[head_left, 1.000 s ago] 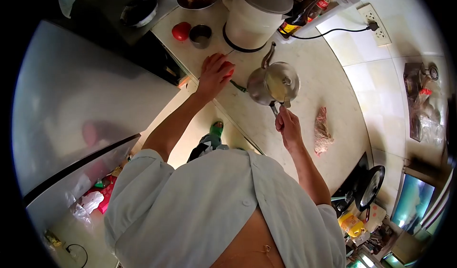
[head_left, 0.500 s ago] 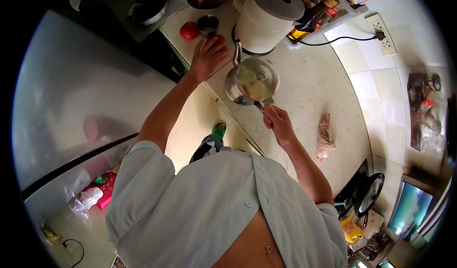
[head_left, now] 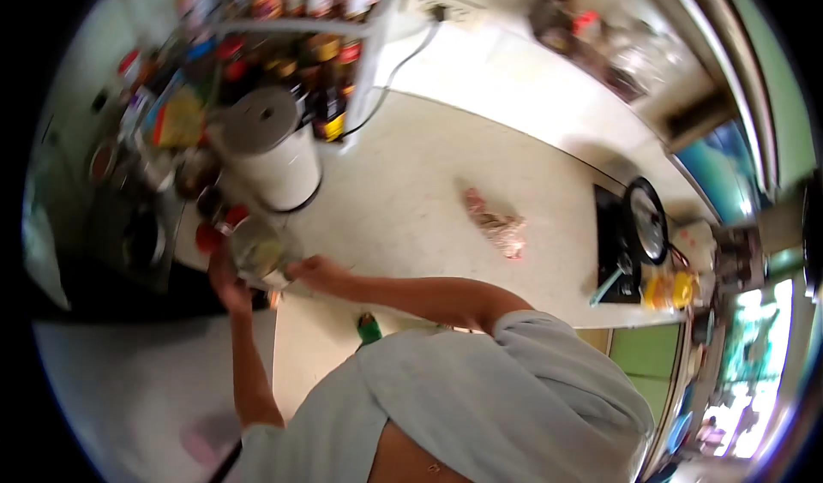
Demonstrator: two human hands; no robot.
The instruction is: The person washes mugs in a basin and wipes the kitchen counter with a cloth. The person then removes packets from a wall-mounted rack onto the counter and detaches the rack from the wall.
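A small metal pot [head_left: 255, 236] with a see-through lid and something pale inside is at the left end of the counter, over its front edge. My right hand [head_left: 319, 275] is closed on the handle at the pot's right side. Against the pot's left side is my left hand [head_left: 226, 279]; its fingers are blurred and partly hidden, so its grip is unclear. Just beyond it lie a red tomato [head_left: 208, 237] and a second tomato [head_left: 235, 215], beside a small metal cup [head_left: 210, 200].
A white kettle-like appliance [head_left: 279, 162] stands behind the pot, below a rack [head_left: 296, 27] of bottles and jars. A pinkish wrapped bundle [head_left: 497, 224] lies mid-counter. At right are a stove [head_left: 610, 243] and a black pan [head_left: 645, 217]. The fridge [head_left: 129, 380] is at lower left.
My view has swung right, showing more of the stove side. My left hand has moved from the tomato to the pot's side. My right hand stays on the handle.
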